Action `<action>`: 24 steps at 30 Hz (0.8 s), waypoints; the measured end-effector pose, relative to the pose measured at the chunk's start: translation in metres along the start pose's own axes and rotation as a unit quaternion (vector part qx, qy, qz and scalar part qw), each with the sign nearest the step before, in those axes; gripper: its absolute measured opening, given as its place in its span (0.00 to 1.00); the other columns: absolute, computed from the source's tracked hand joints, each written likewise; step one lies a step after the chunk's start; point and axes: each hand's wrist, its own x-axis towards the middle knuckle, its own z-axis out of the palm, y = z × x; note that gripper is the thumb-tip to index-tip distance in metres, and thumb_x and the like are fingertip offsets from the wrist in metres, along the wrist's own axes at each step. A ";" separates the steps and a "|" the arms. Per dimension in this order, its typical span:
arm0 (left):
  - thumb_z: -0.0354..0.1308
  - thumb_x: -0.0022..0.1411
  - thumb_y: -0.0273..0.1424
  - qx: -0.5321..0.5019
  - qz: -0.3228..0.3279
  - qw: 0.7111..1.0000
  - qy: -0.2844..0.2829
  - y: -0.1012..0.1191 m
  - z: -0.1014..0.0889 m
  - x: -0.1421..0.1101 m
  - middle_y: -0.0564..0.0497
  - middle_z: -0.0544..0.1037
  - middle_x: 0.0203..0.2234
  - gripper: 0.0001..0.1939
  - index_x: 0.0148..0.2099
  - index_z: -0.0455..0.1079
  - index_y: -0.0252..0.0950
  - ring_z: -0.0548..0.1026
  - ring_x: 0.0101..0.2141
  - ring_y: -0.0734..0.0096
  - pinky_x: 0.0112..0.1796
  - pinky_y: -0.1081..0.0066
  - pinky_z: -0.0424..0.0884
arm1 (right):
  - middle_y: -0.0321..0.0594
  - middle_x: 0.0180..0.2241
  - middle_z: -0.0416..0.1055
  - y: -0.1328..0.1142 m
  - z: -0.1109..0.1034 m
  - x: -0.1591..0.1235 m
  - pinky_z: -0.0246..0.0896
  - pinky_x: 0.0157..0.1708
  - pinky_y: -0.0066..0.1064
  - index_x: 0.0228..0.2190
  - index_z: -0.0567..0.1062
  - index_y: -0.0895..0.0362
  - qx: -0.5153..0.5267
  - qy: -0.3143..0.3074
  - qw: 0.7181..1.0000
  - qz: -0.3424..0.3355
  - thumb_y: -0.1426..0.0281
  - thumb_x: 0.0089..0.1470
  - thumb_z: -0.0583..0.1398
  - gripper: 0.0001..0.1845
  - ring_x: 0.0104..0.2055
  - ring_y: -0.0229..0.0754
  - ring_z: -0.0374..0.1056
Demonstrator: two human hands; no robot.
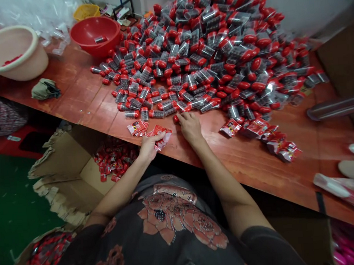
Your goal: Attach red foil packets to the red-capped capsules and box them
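My left hand (149,147) is closed on a red printed packet (162,136) at the table's near edge, thumb on top. A few similar red sachets (138,127) lie flat just beyond it. My right hand (190,125) reaches to the near edge of a big heap of small clear tubes with red caps (196,61). Its fingertips are on a red-capped tube (176,118), most of which I cannot make out. To the right of that hand lie more red packets (258,127) in a row.
A red bowl (95,32) and a white tub (11,51) stand at the back left, near a crumpled cloth (45,89). Below the table edge sits an open cardboard box (62,158) with red packets inside. Shoes (344,193) and a clear cylinder (337,105) lie at the right.
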 end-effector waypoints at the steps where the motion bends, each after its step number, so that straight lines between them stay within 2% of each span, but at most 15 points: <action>1: 0.70 0.38 0.20 0.004 -0.005 1.000 -0.002 0.000 0.000 0.001 0.51 0.81 0.26 0.13 0.31 0.75 0.30 0.78 0.27 0.72 0.35 0.72 0.76 | 0.53 0.48 0.71 0.001 -0.003 -0.005 0.56 0.46 0.44 0.51 0.72 0.60 -0.011 -0.003 1.000 -0.005 0.70 0.61 0.52 0.19 0.48 0.54 0.60; 5: 0.68 0.42 0.23 0.030 -0.050 0.998 -0.020 0.001 0.004 0.003 0.49 0.80 0.25 0.09 0.30 0.76 0.29 0.77 0.24 0.73 0.30 0.74 0.75 | 0.52 0.45 0.72 0.001 -0.010 -0.035 0.56 0.47 0.44 0.46 0.74 0.59 0.025 0.004 1.000 0.013 0.66 0.61 0.53 0.16 0.48 0.54 0.62; 7: 0.68 0.43 0.24 0.050 -0.063 0.997 -0.019 -0.001 0.006 0.005 0.49 0.80 0.23 0.09 0.30 0.76 0.29 0.76 0.23 0.74 0.27 0.74 0.74 | 0.50 0.44 0.73 0.000 -0.011 -0.050 0.58 0.47 0.42 0.45 0.74 0.58 0.123 0.036 0.990 0.062 0.64 0.62 0.52 0.16 0.46 0.51 0.64; 8: 0.69 0.43 0.25 0.064 -0.069 0.995 -0.017 -0.002 0.007 0.006 0.49 0.79 0.23 0.09 0.30 0.76 0.29 0.75 0.22 0.74 0.26 0.74 0.73 | 0.47 0.43 0.74 -0.001 -0.012 -0.056 0.60 0.45 0.41 0.45 0.74 0.56 0.196 0.060 0.973 0.102 0.63 0.63 0.51 0.17 0.44 0.48 0.66; 9: 0.69 0.43 0.25 0.077 -0.075 0.994 -0.012 -0.004 0.009 0.007 0.50 0.79 0.22 0.10 0.31 0.76 0.29 0.75 0.21 0.74 0.25 0.75 0.73 | 0.44 0.40 0.74 -0.003 -0.014 -0.062 0.62 0.42 0.38 0.44 0.74 0.55 0.281 0.083 0.944 0.150 0.60 0.63 0.51 0.17 0.40 0.45 0.67; 10: 0.69 0.42 0.26 0.090 -0.080 0.993 -0.008 -0.006 0.010 0.008 0.50 0.79 0.22 0.10 0.31 0.76 0.29 0.74 0.21 0.75 0.25 0.74 0.72 | 0.40 0.36 0.74 -0.006 -0.016 -0.067 0.64 0.36 0.35 0.43 0.73 0.54 0.370 0.101 0.902 0.200 0.58 0.62 0.51 0.17 0.35 0.43 0.68; 12: 0.70 0.41 0.27 0.110 -0.088 0.990 -0.012 -0.009 0.014 0.008 0.52 0.77 0.19 0.09 0.28 0.75 0.30 0.72 0.19 0.76 0.24 0.74 0.72 | 0.34 0.29 0.71 -0.014 -0.021 -0.075 0.62 0.26 0.29 0.40 0.73 0.53 0.535 0.106 0.790 0.280 0.54 0.58 0.55 0.17 0.27 0.37 0.65; 14: 0.71 0.40 0.28 0.130 -0.093 0.987 -0.030 -0.013 0.018 0.007 0.52 0.75 0.17 0.11 0.26 0.74 0.31 0.71 0.17 0.77 0.24 0.74 0.71 | 0.31 0.27 0.68 -0.023 -0.027 -0.080 0.59 0.21 0.25 0.35 0.73 0.53 0.648 0.081 0.688 0.318 0.55 0.51 0.62 0.16 0.23 0.34 0.63; 15: 0.72 0.39 0.30 0.141 -0.094 0.985 -0.040 -0.014 0.020 0.005 0.52 0.76 0.17 0.12 0.27 0.74 0.31 0.71 0.18 0.77 0.24 0.74 0.71 | 0.30 0.27 0.68 -0.028 -0.029 -0.081 0.59 0.21 0.24 0.34 0.72 0.53 0.682 0.071 0.651 0.327 0.57 0.47 0.65 0.16 0.23 0.32 0.63; 16: 0.73 0.39 0.31 0.155 -0.096 0.982 -0.050 -0.016 0.023 0.002 0.51 0.77 0.18 0.14 0.28 0.74 0.31 0.71 0.18 0.76 0.24 0.74 0.70 | 0.29 0.27 0.68 -0.031 -0.031 -0.082 0.59 0.20 0.23 0.34 0.72 0.53 0.703 0.065 0.625 0.333 0.59 0.44 0.68 0.17 0.24 0.32 0.63; 17: 0.73 0.38 0.32 0.169 -0.096 0.979 -0.059 -0.017 0.025 -0.001 0.51 0.77 0.20 0.16 0.30 0.75 0.32 0.73 0.19 0.75 0.24 0.74 0.70 | 0.29 0.27 0.68 -0.035 -0.032 -0.082 0.58 0.20 0.23 0.34 0.72 0.53 0.714 0.063 0.611 0.338 0.61 0.41 0.69 0.18 0.24 0.32 0.64; 19: 0.74 0.37 0.32 0.189 -0.095 0.975 -0.074 -0.020 0.029 -0.006 0.51 0.79 0.22 0.18 0.32 0.75 0.32 0.75 0.22 0.73 0.26 0.73 0.71 | 0.28 0.26 0.69 -0.039 -0.033 -0.082 0.57 0.18 0.22 0.33 0.71 0.54 0.711 0.077 0.608 0.345 0.64 0.38 0.70 0.20 0.23 0.31 0.63; 24: 0.73 0.39 0.29 0.141 -0.126 0.978 -0.092 -0.025 0.031 -0.010 0.49 0.80 0.27 0.16 0.34 0.76 0.32 0.77 0.26 0.70 0.31 0.69 0.74 | 0.29 0.27 0.71 -0.042 -0.030 -0.083 0.58 0.19 0.23 0.34 0.71 0.55 0.657 0.138 0.650 0.357 0.65 0.38 0.70 0.20 0.24 0.32 0.64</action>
